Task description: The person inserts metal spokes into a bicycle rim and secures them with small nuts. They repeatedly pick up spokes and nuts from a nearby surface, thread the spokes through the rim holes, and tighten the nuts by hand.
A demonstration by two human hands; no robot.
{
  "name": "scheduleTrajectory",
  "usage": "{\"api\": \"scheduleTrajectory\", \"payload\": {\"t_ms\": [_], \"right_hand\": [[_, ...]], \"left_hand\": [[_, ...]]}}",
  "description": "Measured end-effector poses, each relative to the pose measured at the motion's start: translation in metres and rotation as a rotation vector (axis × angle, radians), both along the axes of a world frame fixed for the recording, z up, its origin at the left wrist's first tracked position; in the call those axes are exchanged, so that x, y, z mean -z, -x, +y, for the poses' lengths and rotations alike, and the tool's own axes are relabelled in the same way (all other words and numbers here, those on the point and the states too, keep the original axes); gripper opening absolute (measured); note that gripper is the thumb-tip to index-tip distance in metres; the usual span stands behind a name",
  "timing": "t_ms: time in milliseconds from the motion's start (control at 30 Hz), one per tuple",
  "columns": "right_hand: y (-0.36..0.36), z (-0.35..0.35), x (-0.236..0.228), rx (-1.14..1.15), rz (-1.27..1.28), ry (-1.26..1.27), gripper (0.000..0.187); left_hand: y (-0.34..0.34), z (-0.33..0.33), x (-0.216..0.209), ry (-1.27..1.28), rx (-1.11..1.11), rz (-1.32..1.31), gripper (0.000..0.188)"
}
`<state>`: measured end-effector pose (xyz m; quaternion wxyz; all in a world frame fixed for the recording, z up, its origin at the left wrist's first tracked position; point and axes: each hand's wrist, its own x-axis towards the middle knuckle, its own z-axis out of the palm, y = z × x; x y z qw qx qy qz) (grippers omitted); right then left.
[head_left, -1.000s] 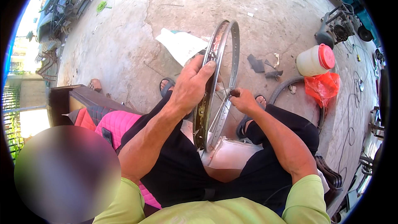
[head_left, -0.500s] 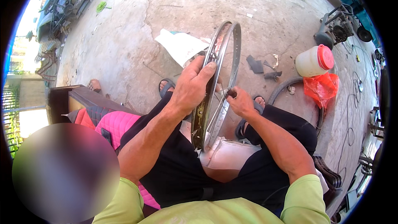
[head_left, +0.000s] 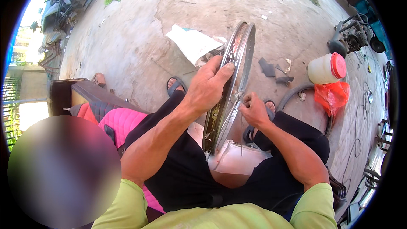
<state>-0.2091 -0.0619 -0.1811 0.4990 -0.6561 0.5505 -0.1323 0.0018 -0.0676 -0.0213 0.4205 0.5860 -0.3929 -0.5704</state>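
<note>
A bare metal bicycle wheel rim (head_left: 210, 133) stands upright and edge-on between my knees, its lower end by a pale cloth (head_left: 237, 157). My left hand (head_left: 208, 88) is closed around the near-left side of the rim, thumb over its edge. To the right of the rim, my right hand (head_left: 255, 111) is closed in a pinch. A thin spoke (head_left: 241, 135) hangs almost straight down from those fingertips. Several more spokes lie inside the rim at a slant; their hub is not visible.
A white sack (head_left: 190, 44) lies beyond the rim. On the right are dark rubber scraps (head_left: 267, 68), a tyre (head_left: 292, 95), a red-lidded jar (head_left: 324, 70) and a red plastic bag (head_left: 333, 97). A wooden box (head_left: 91, 95) and pink quilted fabric (head_left: 121, 123) are at my left.
The whole view has shifted slightly. My right hand has moved a little lower beside the rim, and a spoke now hangs near vertical beneath it. My left hand keeps its hold.
</note>
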Motion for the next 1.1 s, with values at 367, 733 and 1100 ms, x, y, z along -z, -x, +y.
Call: {"api": "scheduleTrajectory", "payload": {"t_ms": [367, 733, 1100], "right_hand": [[-0.011, -0.024, -0.05, 0.39, -0.579, -0.701, 0.024], [-0.013, -0.071, -0.005, -0.085, 0.088, 0.107, 0.044], [-0.01, -0.068, -0.014, -0.293, 0.496, 0.143, 0.054]], "left_hand": [[-0.005, -0.001, 0.003, 0.018, 0.019, -0.071, 0.034], [0.005, 0.0, 0.001, 0.05, 0.059, -0.112, 0.033], [0.012, 0.004, -0.001, 0.093, 0.045, -0.088, 0.029]]}}
